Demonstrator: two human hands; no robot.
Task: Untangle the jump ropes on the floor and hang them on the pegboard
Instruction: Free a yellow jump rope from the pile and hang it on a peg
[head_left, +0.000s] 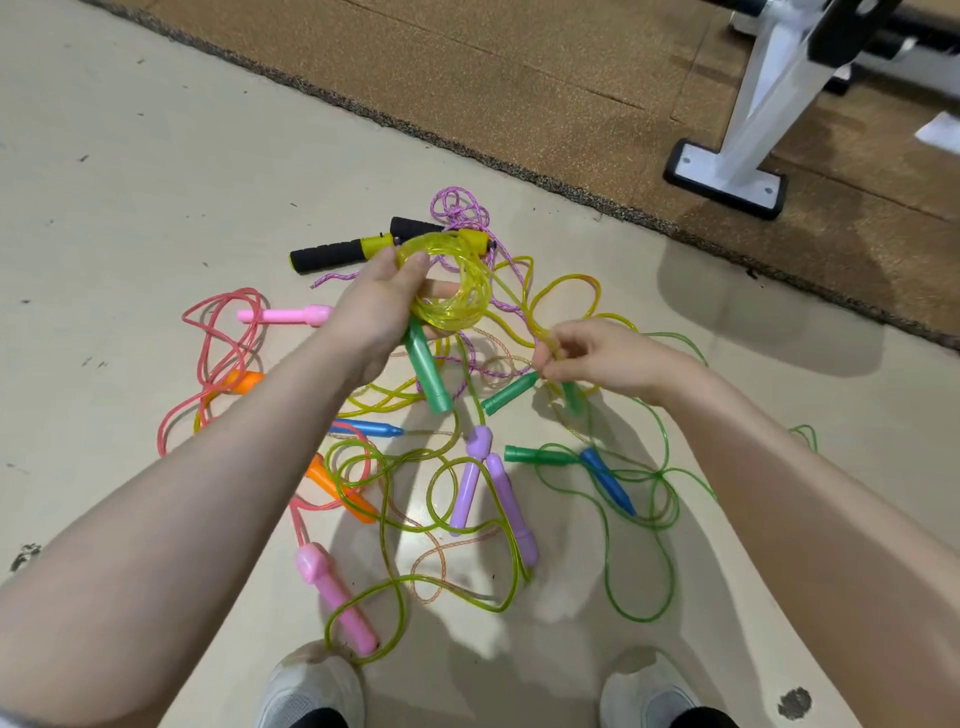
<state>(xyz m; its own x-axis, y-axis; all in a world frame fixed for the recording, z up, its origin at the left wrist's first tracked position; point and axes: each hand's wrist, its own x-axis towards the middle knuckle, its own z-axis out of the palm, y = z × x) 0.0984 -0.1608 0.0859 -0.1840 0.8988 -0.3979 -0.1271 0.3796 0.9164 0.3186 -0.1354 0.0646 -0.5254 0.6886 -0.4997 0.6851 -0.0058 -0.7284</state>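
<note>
Down by the person's white shoes a pink handle lies on the pale floor, and past it the tangle of jump ropes spreads out beneath both forearms, green, yellow and pink cords looped over purple, blue and orange handles. Above the pile the right hand pinches a strand of yellow cord between thumb and curled fingertips, while the left hand has its fingers and thumb closed round a coil of yellow rope with a green handle hanging just below those fingers. Just beyond the left fingertips lie two black foam handles with yellow collars on a purple braided rope, and further off a brown mat carries a white equipment foot
</note>
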